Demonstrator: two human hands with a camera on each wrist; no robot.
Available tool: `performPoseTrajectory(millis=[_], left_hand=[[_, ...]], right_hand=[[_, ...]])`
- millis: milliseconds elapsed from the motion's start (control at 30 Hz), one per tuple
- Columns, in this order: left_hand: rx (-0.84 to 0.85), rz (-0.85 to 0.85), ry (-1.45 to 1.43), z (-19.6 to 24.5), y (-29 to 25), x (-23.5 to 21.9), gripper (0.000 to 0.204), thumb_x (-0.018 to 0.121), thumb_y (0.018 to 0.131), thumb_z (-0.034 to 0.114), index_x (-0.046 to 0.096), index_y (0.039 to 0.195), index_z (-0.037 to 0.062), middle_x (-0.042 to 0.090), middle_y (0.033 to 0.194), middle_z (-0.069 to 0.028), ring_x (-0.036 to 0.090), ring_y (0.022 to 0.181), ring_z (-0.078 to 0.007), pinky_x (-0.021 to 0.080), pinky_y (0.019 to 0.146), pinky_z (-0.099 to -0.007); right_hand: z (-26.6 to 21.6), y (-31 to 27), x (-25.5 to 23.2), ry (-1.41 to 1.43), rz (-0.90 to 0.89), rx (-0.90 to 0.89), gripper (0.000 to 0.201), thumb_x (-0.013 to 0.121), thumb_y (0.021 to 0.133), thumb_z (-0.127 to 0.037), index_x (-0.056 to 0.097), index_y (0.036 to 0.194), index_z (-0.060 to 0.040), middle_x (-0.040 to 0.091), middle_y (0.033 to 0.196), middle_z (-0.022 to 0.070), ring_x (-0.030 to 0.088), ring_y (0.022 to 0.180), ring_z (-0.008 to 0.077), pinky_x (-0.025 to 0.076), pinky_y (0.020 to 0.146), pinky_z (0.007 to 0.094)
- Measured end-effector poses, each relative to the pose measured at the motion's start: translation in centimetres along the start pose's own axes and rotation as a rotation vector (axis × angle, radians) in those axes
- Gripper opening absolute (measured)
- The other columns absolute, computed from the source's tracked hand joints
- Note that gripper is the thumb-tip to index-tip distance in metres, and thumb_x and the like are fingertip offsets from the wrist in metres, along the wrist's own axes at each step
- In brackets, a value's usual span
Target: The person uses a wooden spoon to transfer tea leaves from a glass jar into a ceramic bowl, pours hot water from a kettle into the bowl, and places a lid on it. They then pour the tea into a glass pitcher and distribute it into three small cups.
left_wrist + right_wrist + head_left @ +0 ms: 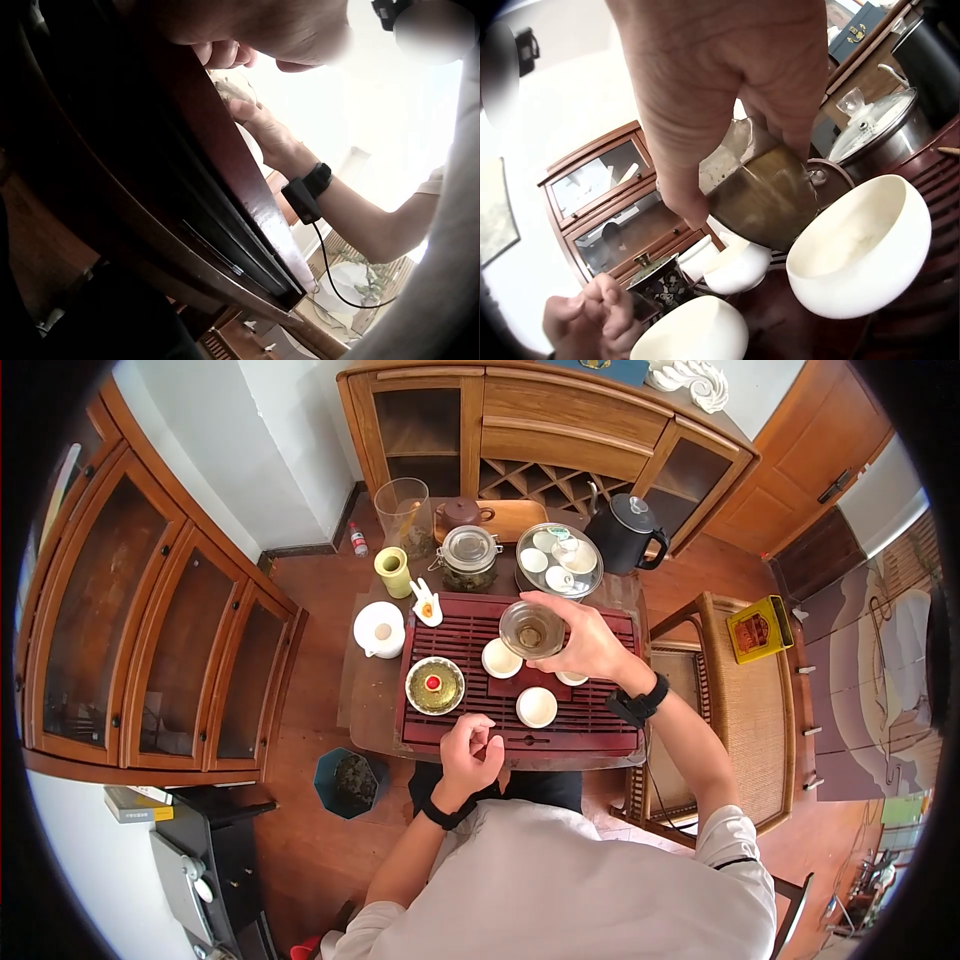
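Note:
My right hand (585,640) grips a clear glass tea pitcher (532,629) by its rim, thumb and fingers on opposite sides. In the right wrist view the pitcher (769,199) is tilted, with brownish tea in it, above small white cups. One cup (859,247) stands close to it. On the slatted red-brown tea tray (590,738) are two more visible white cups, one front (537,707) and one back left (502,658). My left hand (472,755), loosely curled and holding nothing, is at the tray's front edge, near a patterned lidded tea bowl (435,686).
Left of the tray stand a white pot (380,630) and a yellow-green holder (393,572). Behind are a glass jar (469,557), a brown teapot (462,513), a glass-lidded pan of cups (560,560) and a black kettle (628,535). A rattan chair (750,730) is at right.

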State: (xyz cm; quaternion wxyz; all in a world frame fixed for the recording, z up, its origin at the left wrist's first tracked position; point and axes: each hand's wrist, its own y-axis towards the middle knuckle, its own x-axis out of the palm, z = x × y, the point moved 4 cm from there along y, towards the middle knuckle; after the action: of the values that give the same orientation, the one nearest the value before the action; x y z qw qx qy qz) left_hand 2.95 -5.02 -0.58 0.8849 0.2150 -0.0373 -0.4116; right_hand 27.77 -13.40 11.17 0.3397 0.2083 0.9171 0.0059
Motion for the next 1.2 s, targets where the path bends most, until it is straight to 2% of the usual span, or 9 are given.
performPoseTrajectory(millis=[300,367,500,667,767,1100,1200], left_hand=[[0.012,-0.003,0.003,0.15,0.13,0.07,0.024,0.074,0.090,0.004,0.063,0.111,0.0018,0.052,0.073,-0.0004,0.044,0.058,-0.0062,0.035,0.049,-0.0227],[0.007,-0.003,-0.002,0.15,0.10,0.05,0.024,0.074,0.090,0.004,0.063,0.111,0.0018,0.052,0.073,-0.0005,0.044,0.058,-0.0062,0.035,0.049,-0.0227],[0.000,-0.003,0.005,0.13,0.06,-0.02,0.024,0.075,0.090,0.003,0.063,0.111,0.0021,0.053,0.074,-0.0006,0.044,0.058,-0.0063,0.035,0.049,-0.0229],[0.006,0.000,0.014,-0.06,-0.01,-0.04,0.024,0.075,0.089,0.003,0.064,0.110,0.0026,0.054,0.075,-0.0012,0.045,0.057,-0.0067,0.036,0.049,-0.0232],[0.005,0.004,0.002,-0.09,0.00,0.01,0.024,0.075,0.089,0.003,0.064,0.110,0.0029,0.055,0.076,-0.0017,0.045,0.058,-0.0071,0.036,0.049,-0.0234],[0.017,0.010,0.022,0.01,0.02,-0.08,0.024,0.076,0.089,0.006,0.064,0.110,0.0033,0.055,0.076,-0.0016,0.047,0.059,-0.0072,0.039,0.050,-0.0232],[0.005,0.011,0.009,-0.11,-0.04,-0.07,0.024,0.076,0.089,0.006,0.064,0.110,0.0032,0.054,0.076,-0.0013,0.047,0.059,-0.0072,0.040,0.050,-0.0230]], right_hand=[[0.24,-0.04,-0.27,-0.004,0.054,-0.032,0.098,0.096,0.067,-0.013,0.055,0.157,-0.0110,0.066,0.143,0.0165,0.064,0.132,0.0307,0.051,0.116,0.0430],[0.32,-0.06,-0.23,-0.034,0.048,-0.040,0.095,0.093,0.069,-0.019,0.055,0.156,-0.0112,0.065,0.141,0.0186,0.063,0.131,0.0358,0.051,0.116,0.0448],[0.34,0.06,-0.20,-0.048,0.041,-0.063,0.093,0.093,0.069,-0.017,0.057,0.155,-0.0129,0.065,0.140,0.0175,0.065,0.128,0.0346,0.051,0.115,0.0443],[0.25,0.24,-0.08,-0.097,0.013,-0.051,0.091,0.091,0.069,-0.016,0.059,0.154,-0.0159,0.066,0.131,0.0168,0.065,0.124,0.0354,0.054,0.113,0.0440],[0.53,0.31,0.20,-0.118,0.012,-0.103,0.093,0.091,0.068,-0.018,0.057,0.155,-0.0126,0.064,0.126,0.0179,0.063,0.120,0.0356,0.053,0.111,0.0447],[0.04,0.54,0.27,-0.150,-0.002,-0.091,0.091,0.091,0.066,-0.016,0.059,0.151,-0.0120,0.064,0.123,0.0180,0.063,0.119,0.0359,0.054,0.110,0.0441],[-0.10,0.64,0.16,-0.176,-0.004,-0.065,0.085,0.090,0.068,-0.017,0.061,0.149,-0.0150,0.065,0.126,0.0153,0.064,0.119,0.0348,0.054,0.110,0.0431]])
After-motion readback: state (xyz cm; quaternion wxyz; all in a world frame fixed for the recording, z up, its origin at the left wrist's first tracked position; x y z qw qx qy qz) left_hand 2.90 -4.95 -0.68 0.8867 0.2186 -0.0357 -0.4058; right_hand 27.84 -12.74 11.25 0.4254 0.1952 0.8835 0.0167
